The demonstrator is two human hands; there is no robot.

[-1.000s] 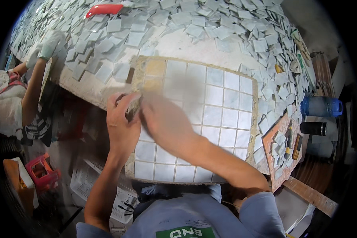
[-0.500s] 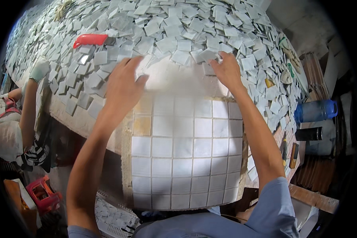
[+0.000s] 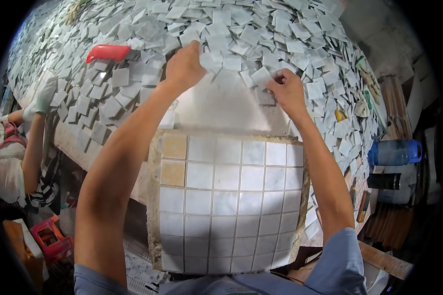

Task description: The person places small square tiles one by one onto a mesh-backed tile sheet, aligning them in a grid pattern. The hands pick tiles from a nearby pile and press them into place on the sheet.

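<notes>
My left hand (image 3: 184, 68) reaches over the near edge of a heap of loose pale square tiles (image 3: 231, 62). Its thumb and fingers look apart, with a tile (image 3: 210, 62) beside them; the fingertips are partly hidden. With thumb and forefinger, my right hand (image 3: 288, 92) pinches the edge of a pale tile (image 3: 261, 77). Close to my body, between my forearms, lies a thick-edged board (image 3: 154, 216) bearing rows of pale square tiles (image 3: 225, 201). Two yellowish tiles (image 3: 173, 173) sit at its far left corner.
A red curved object (image 3: 108, 52) rests on the heap at left. Another person's gloved hand (image 3: 47, 93) is at the far left. Right of the table stand a blue water bottle (image 3: 394, 152) and a black cylinder (image 3: 385, 181). A red plastic item (image 3: 51, 238) lies low at left.
My left hand has moved forward and right onto the heap. My right hand stays by the same tile. The tiled board appears slightly lower in the picture.
</notes>
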